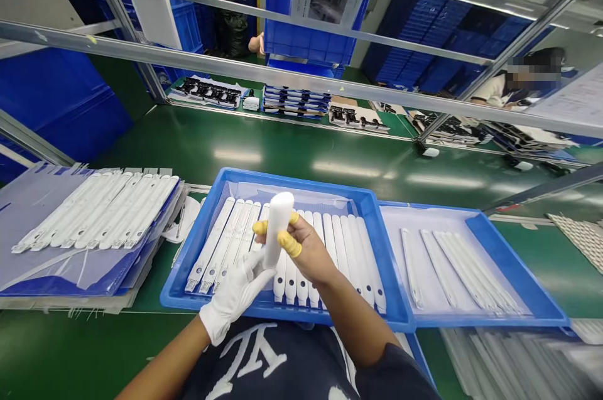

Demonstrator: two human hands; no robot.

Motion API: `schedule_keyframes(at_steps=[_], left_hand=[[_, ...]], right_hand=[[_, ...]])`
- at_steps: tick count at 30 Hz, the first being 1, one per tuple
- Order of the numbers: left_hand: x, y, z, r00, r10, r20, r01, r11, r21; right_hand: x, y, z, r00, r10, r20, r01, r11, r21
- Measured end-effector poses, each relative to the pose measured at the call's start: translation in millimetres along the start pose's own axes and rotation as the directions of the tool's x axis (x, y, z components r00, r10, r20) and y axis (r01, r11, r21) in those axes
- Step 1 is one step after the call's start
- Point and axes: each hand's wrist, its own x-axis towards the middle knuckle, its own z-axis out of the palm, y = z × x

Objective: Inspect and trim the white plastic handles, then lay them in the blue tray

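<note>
My right hand (306, 249), with yellow finger cots on its fingertips, is closed around a long white plastic part (277, 224) held upright over a blue tray (377, 218). My left hand (235, 296), in a white glove, grips the lower end of the same part. Beneath both hands the tray holds a row of several similar white parts (348, 249) lying side by side.
A second blue tray (509, 262) to the right holds several thinner white strips (464, 268). At left, more white parts (101, 208) lie on stacked blue sheets. Across the green bench are black components (210, 92), blue crates (306, 42) and another person (527, 83). Metal frame bars cross overhead.
</note>
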Motion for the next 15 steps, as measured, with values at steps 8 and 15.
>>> schedule_keyframes(at_steps=[8, 15], left_hand=[[7, -14, 1.2, 0.983, -0.157, 0.093, 0.084, 0.842, 0.532], [29, -37, 11.0, 0.928, -0.353, 0.116, 0.223, 0.778, 0.587]], right_hand=[[6, 68, -29, 0.918, 0.397, 0.022, -0.129, 0.348, -0.928], [-2, 76, -29, 0.797, 0.534, 0.283, 0.224, 0.173, -0.959]])
